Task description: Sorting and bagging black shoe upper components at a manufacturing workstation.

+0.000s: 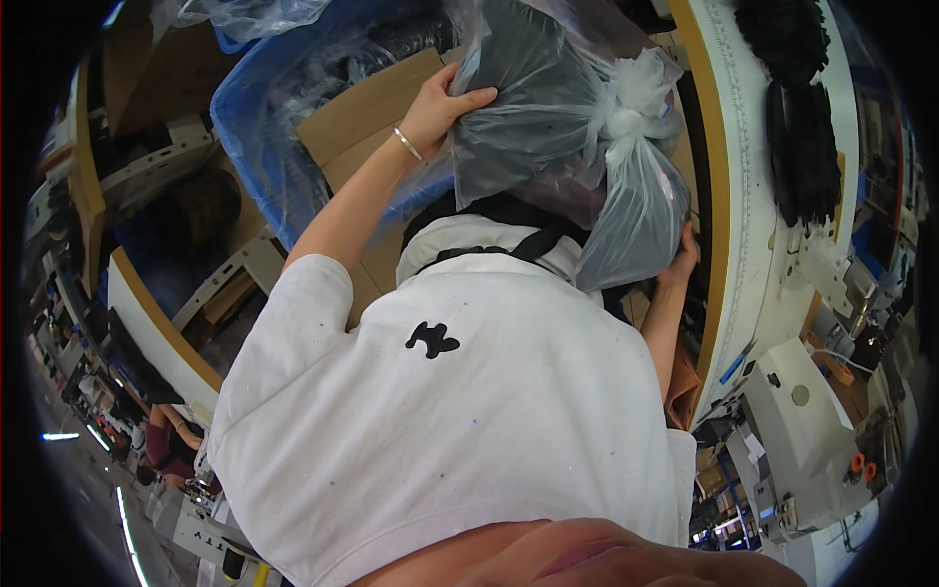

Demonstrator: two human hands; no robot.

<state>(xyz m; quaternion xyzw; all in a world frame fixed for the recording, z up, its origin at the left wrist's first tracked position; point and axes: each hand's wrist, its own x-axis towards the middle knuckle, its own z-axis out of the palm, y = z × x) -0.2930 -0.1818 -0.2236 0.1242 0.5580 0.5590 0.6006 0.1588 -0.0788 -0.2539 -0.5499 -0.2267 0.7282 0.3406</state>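
A large clear plastic bag (528,112) with dark contents is in front of my body at the top centre. Its film is gathered into a knot (636,110) on the right side, and below that a filled part bulges downward. My left hand (435,108), with a bracelet at the wrist, grips the bag's left edge, the thumb on top and the fingers partly behind. At the lower right of the bag, my right hand (682,256) holds its side; the bag hides most of its fingers.
A blue bin (235,122) lined with clear film stands at the far left, with a cardboard flap (372,108) in it. Along the right runs a white worktable (729,196) with black fabric pieces (807,147), a blue pen (737,362) and a sewing machine (802,430). Another person (168,445) sits at the lower left.
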